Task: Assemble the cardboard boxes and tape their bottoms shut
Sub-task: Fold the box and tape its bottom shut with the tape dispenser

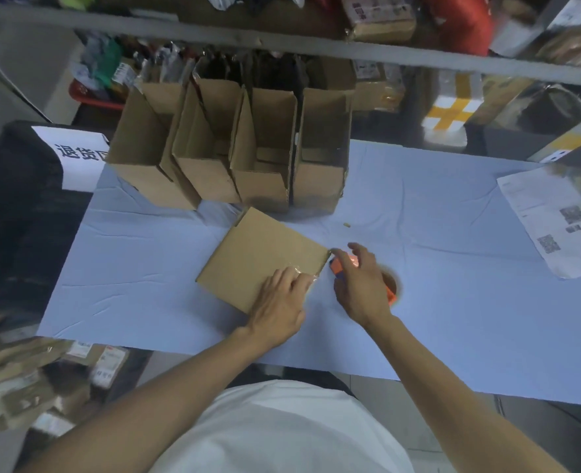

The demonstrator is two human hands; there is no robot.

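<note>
A brown cardboard box (pixel 255 254) stands bottom-up in the middle of the white-covered table (pixel 453 302). Clear tape shines along its near right edge. My left hand (pixel 279 302) lies flat on that corner, fingers pressing the tape down. Just to the right, my right hand (pixel 361 285) grips an orange tape dispenser (pixel 390 291) at the box's right corner, its roll partly hidden under my palm. Several assembled boxes (pixel 234 148) stand open-topped in a row at the back of the table.
A printed sheet with QR codes (pixel 552 223) lies at the right end of the table. A white sign with black characters (pixel 77 155) sits on a dark surface at the left. Cluttered shelves of parcels (pixel 381 18) run behind; more parcels (pixel 26 380) are piled at lower left.
</note>
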